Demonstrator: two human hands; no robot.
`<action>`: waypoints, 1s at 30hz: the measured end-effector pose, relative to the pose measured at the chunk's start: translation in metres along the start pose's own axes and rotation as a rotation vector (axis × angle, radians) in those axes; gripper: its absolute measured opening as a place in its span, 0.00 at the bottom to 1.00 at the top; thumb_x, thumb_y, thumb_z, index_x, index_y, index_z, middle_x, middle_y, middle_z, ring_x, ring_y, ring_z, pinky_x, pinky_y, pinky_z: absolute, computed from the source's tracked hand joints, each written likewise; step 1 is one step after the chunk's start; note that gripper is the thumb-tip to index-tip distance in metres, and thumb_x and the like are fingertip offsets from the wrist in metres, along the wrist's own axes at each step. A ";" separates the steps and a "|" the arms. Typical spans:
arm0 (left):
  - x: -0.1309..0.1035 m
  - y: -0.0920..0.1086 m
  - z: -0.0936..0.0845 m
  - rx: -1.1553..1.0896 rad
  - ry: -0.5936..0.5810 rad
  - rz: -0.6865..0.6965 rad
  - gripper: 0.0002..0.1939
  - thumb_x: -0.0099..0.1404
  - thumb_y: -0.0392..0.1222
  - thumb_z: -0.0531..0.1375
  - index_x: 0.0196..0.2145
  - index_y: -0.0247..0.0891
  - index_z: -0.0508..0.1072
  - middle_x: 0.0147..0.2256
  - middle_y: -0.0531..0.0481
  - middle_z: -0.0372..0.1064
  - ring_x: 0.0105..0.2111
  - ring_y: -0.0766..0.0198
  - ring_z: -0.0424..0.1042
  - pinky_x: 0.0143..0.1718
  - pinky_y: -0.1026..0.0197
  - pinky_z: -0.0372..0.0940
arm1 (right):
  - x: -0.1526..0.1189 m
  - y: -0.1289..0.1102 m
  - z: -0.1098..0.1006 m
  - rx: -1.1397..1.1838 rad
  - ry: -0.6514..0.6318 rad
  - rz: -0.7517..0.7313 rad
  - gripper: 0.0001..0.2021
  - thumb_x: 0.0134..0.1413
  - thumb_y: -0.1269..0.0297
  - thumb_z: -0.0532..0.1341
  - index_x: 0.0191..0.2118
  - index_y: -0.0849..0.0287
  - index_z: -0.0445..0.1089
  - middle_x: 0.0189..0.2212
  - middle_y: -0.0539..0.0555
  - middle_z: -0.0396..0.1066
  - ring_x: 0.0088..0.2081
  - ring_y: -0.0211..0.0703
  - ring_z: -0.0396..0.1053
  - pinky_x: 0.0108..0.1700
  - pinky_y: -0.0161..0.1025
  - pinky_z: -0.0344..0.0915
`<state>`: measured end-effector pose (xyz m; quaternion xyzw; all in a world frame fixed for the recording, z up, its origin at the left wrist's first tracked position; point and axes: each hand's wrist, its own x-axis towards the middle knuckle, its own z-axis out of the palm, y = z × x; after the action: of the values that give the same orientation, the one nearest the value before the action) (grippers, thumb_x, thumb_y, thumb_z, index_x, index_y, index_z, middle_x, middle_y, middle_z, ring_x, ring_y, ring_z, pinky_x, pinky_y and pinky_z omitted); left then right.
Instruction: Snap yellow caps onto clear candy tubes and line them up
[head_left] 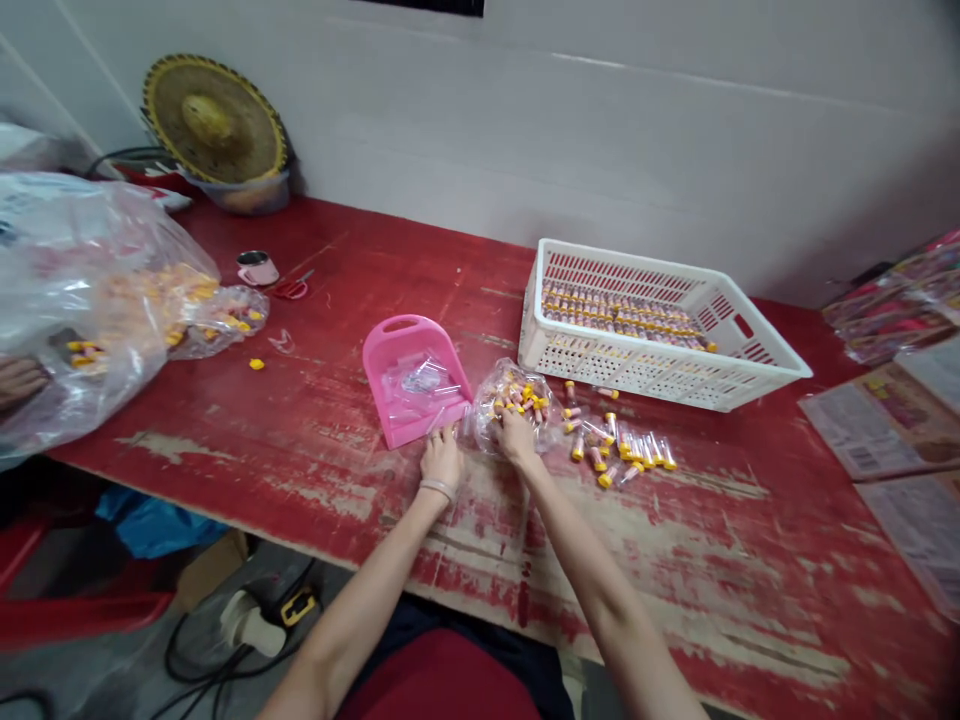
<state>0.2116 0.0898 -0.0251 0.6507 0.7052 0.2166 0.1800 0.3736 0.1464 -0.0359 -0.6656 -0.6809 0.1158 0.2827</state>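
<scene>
My left hand [442,458] rests at the front right corner of a pink dustpan [397,431], its fingers curled over something clear that I cannot make out. Clear plastic pieces [421,381] lie in the dustpan. My right hand [516,435] reaches into a clear plastic bag [487,398] of small pink pieces with yellow caps [529,400]. Its fingers are bent down among them, and the fingertips are hidden. Clear tubes with yellow caps [645,448] lie loose to the right of the bag, some side by side in a row.
Behind the tubes stands a white slotted crate [660,362] holding rows of capped tubes. At left are a large clear bag [90,290], another person's hand [21,382], a pink mug [257,268] and scissors [294,287]. Cartons [885,420] sit at the right of the red table [720,560].
</scene>
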 end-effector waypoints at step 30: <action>-0.086 0.012 0.000 -0.973 -0.338 -0.098 0.14 0.55 0.41 0.62 0.39 0.35 0.71 0.34 0.49 0.71 0.34 0.63 0.70 0.40 0.61 0.65 | -0.155 0.009 -0.061 0.768 0.139 0.449 0.15 0.47 0.52 0.61 0.34 0.60 0.75 0.24 0.51 0.72 0.29 0.42 0.67 0.33 0.37 0.63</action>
<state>0.2296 0.0047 -0.0210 0.4840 0.5135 0.4027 0.5831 0.4070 -0.0163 -0.0272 -0.6499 -0.4064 0.3738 0.5222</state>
